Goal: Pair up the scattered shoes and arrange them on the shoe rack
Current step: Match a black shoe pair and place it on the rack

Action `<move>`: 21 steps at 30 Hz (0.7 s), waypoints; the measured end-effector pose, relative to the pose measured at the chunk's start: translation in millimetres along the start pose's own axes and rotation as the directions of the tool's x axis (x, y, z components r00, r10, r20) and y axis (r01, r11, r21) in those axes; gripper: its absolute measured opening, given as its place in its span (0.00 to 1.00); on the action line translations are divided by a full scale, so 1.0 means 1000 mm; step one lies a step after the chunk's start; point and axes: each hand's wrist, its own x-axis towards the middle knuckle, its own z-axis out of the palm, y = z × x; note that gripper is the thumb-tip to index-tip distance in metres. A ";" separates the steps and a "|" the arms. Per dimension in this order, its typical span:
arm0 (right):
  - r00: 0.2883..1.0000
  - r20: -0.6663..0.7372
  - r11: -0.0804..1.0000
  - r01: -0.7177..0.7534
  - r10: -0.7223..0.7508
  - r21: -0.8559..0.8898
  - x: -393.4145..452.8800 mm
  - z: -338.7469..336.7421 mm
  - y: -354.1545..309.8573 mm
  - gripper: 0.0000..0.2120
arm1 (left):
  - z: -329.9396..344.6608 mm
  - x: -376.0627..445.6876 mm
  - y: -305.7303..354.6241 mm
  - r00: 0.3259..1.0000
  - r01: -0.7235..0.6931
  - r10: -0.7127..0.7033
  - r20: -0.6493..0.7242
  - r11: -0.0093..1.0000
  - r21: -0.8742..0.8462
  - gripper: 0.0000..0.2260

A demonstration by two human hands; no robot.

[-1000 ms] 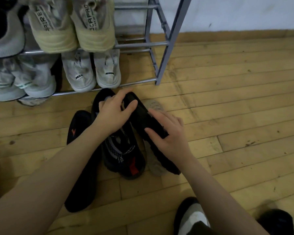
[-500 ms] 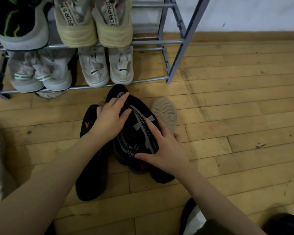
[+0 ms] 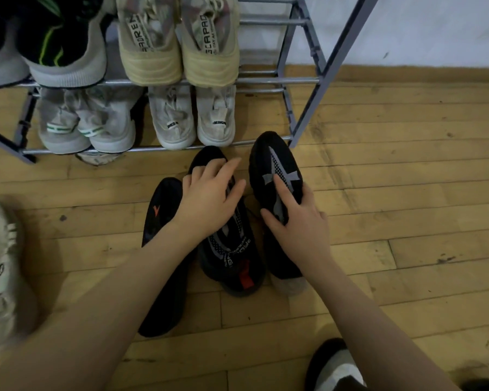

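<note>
Nearest to me, at the bottom edge, a black-and-white shoe pokes into view, likely on the person's own foot, and a blurred pale sneaker sits at the far left on the floor.

In the middle, the change: a second ago the two black knit shoes were stacked and crossed under both hands; now they lie apart and nearly parallel, toes toward the rack. The left hand rests spread over the left black shoe, its grip wide and flat, pressing rather than clasping. The right hand has its grip closed around the midfoot of the right black shoe, fingers over the grey X marking, thumb on the inner side. A beige sole shows beneath its heel; I cannot tell what that is. I judge the pair matched and ready to lift.

A long black insole with an orange mark lies just left of them, partly under the left forearm.

Farther on, the shoe rack: I count four shoes on the lower shelf and four on the upper in view, with free bars at the right end.
</note>
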 end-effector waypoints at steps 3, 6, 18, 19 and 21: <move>0.996 0.075 0.998 -0.052 0.054 -0.025 0.013 0.012 -0.002 0.31 | 0.014 -0.027 -0.012 0.993 0.116 -0.116 -0.007 0.992 0.053 0.24; 0.985 0.167 0.990 -0.022 0.045 -0.138 0.011 0.022 -0.009 0.27 | 0.026 -0.047 -0.014 0.984 0.161 -0.165 0.066 0.985 0.067 0.26; 0.937 0.267 0.971 0.237 -0.225 -0.015 -0.043 0.006 0.033 0.23 | 0.043 -0.079 -0.012 0.991 -0.071 0.036 0.126 0.954 0.290 0.31; 0.937 0.271 0.970 0.240 -0.219 -0.045 -0.045 0.007 0.034 0.26 | 0.044 -0.079 -0.012 0.992 -0.085 0.055 0.110 0.954 0.287 0.30; 0.940 0.263 0.962 0.253 -0.220 -0.099 -0.048 0.010 0.035 0.30 | 0.045 -0.081 -0.012 0.991 -0.121 0.102 0.084 0.953 0.278 0.28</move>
